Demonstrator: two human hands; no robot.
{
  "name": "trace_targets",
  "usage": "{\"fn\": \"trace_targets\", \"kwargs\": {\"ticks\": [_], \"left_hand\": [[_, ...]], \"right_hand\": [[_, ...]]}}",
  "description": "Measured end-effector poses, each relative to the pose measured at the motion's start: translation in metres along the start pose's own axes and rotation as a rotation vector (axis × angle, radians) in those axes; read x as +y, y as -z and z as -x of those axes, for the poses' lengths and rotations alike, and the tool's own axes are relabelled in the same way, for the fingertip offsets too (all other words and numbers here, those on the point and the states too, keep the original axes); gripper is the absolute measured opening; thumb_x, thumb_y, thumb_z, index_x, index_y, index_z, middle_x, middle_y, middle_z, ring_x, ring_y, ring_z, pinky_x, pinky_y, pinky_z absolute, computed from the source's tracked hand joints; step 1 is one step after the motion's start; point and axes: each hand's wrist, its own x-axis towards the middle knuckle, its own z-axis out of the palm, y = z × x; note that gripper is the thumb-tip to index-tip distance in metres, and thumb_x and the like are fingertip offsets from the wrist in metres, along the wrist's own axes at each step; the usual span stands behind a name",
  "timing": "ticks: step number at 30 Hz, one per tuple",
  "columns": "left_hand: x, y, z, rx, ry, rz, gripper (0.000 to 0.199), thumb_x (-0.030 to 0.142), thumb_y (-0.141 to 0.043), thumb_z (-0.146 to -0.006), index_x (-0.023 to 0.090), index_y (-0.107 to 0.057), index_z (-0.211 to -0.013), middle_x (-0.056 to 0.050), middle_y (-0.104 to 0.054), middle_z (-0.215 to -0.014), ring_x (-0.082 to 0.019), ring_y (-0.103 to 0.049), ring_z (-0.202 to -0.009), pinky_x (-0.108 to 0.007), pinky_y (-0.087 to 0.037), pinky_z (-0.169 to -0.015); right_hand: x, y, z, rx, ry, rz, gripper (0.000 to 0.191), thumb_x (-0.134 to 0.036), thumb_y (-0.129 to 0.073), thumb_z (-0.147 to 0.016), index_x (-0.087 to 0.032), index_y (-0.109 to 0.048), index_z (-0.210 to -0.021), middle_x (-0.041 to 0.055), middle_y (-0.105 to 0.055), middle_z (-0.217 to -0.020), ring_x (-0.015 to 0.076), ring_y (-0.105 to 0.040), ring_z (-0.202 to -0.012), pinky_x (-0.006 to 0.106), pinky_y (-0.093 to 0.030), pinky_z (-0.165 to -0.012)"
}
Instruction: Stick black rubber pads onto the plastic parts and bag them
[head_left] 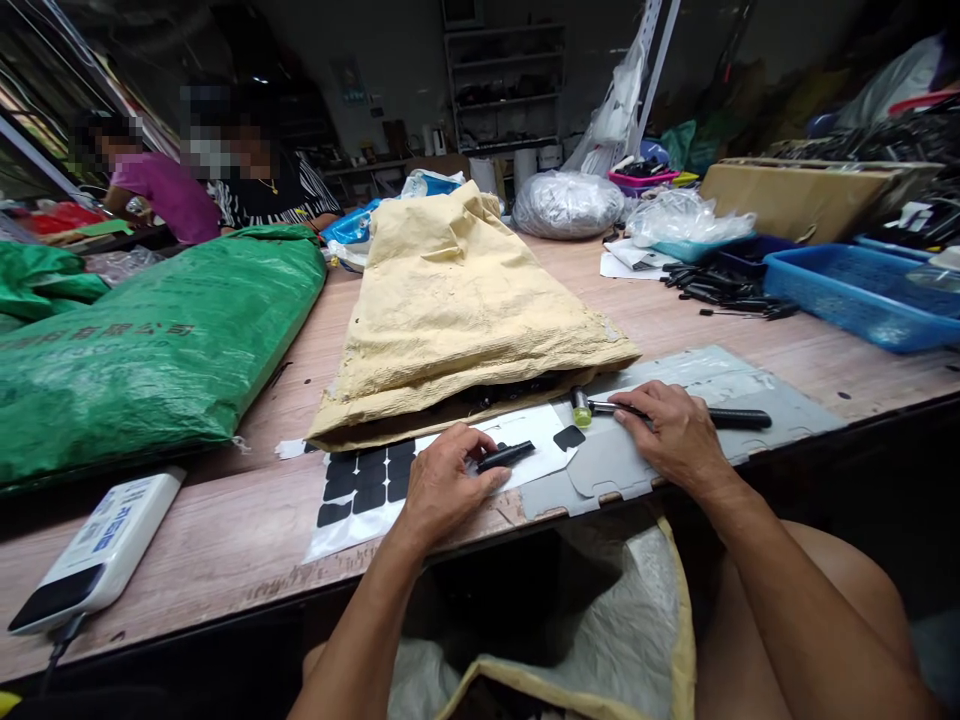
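Note:
My left hand (452, 478) is closed around a small black part (506, 456), just above a white sheet (536, 440) with black rounded-square stickers (369, 480). My right hand (670, 432) is wrapped round the shaft of a hammer, whose black handle (739, 418) sticks out to the right. The hammer's head, with a yellow-green face (581, 410), rests near the sheet, over a grey board (712, 375). One loose black sticker (569, 437) lies between the hands. A yellow woven sack (472, 290) lies behind them, its dark opening facing me.
A green sack (157, 340) and a white power bank (101, 550) with a cable are on the left. Blue basket (862, 300) and black parts (727, 290) sit at right. An open sack (637, 600) hangs below the table edge. Two people sit at back left.

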Motion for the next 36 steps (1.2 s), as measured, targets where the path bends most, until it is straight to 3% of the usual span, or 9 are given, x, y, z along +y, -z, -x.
{"fn": "trace_targets", "kwargs": {"ticks": [4,8,12,17,21,25,32,36], "left_hand": [[0.0,0.002,0.0,-0.011,0.023,0.022,0.017,0.031,-0.077,-0.078,0.025,-0.072,-0.093,0.003,-0.065,-0.09,-0.015,-0.057,-0.077,-0.027,-0.039,-0.069],[0.0,0.002,-0.001,-0.01,0.073,0.046,0.017,0.03,-0.078,-0.077,0.026,-0.073,-0.092,0.003,-0.066,-0.092,-0.015,-0.058,-0.08,-0.027,-0.039,-0.069],[-0.001,0.0,-0.002,-0.006,0.125,0.072,0.017,0.031,-0.079,-0.076,0.027,-0.074,-0.092,0.004,-0.068,-0.092,-0.015,-0.059,-0.082,-0.027,-0.039,-0.071],[-0.002,-0.001,-0.003,-0.015,0.13,0.071,0.018,0.034,-0.081,-0.074,0.026,-0.075,-0.089,0.003,-0.067,-0.089,-0.016,-0.06,-0.083,-0.028,-0.04,-0.072],[-0.004,-0.002,-0.005,-0.006,0.127,0.084,0.021,0.035,-0.082,-0.073,0.024,-0.073,-0.088,0.002,-0.068,-0.091,-0.017,-0.061,-0.082,-0.028,-0.042,-0.073],[-0.005,-0.003,-0.005,0.003,0.122,0.056,0.022,0.038,-0.082,-0.072,0.022,-0.072,-0.083,0.002,-0.067,-0.086,-0.017,-0.061,-0.078,-0.028,-0.04,-0.068],[-0.008,-0.002,-0.005,-0.001,0.118,0.11,0.021,0.034,-0.082,-0.072,0.025,-0.076,-0.09,0.002,-0.071,-0.091,-0.018,-0.064,-0.083,-0.028,-0.042,-0.072],[-0.006,-0.002,-0.005,0.005,0.138,0.095,0.021,0.034,-0.082,-0.071,0.026,-0.076,-0.09,0.002,-0.071,-0.091,-0.018,-0.063,-0.082,-0.028,-0.041,-0.072]], "right_hand": [[-0.009,0.011,-0.002,0.076,0.049,0.084,0.024,-0.031,-0.053,-0.1,-0.022,-0.073,-0.11,0.0056,-0.068,-0.091,0.0236,-0.061,-0.088,0.036,-0.038,-0.075],[-0.044,0.035,-0.001,0.156,0.045,-0.051,0.026,-0.031,-0.052,-0.101,-0.022,-0.07,-0.117,0.0054,-0.069,-0.099,0.0204,-0.064,-0.086,0.033,-0.044,-0.075],[-0.091,0.05,0.005,0.033,0.096,-0.36,0.026,-0.028,-0.052,-0.102,-0.025,-0.067,-0.123,0.0035,-0.07,-0.103,0.0173,-0.067,-0.091,0.028,-0.049,-0.078],[-0.126,0.047,0.01,0.013,0.139,-0.293,0.037,-0.018,-0.051,-0.101,-0.031,-0.063,-0.134,0.0012,-0.069,-0.095,0.0152,-0.067,-0.085,0.025,-0.047,-0.074],[-0.137,0.042,0.01,0.041,0.161,-0.221,0.047,-0.01,-0.05,-0.097,-0.033,-0.062,-0.135,0.0015,-0.068,-0.095,0.0145,-0.065,-0.081,0.025,-0.044,-0.071],[-0.142,0.041,0.01,-0.042,0.213,-0.097,0.044,-0.01,-0.052,-0.093,-0.031,-0.067,-0.129,0.0027,-0.069,-0.089,0.0149,-0.061,-0.071,0.028,-0.038,-0.062],[-0.133,0.053,0.007,0.048,0.117,-0.096,0.046,-0.012,-0.049,-0.095,-0.034,-0.066,-0.132,0.0018,-0.07,-0.093,0.0154,-0.064,-0.073,0.029,-0.038,-0.062],[-0.13,0.049,0.01,-0.028,0.155,-0.031,0.045,-0.011,-0.051,-0.093,-0.033,-0.069,-0.127,0.001,-0.07,-0.088,0.0152,-0.061,-0.067,0.03,-0.035,-0.059]]}}
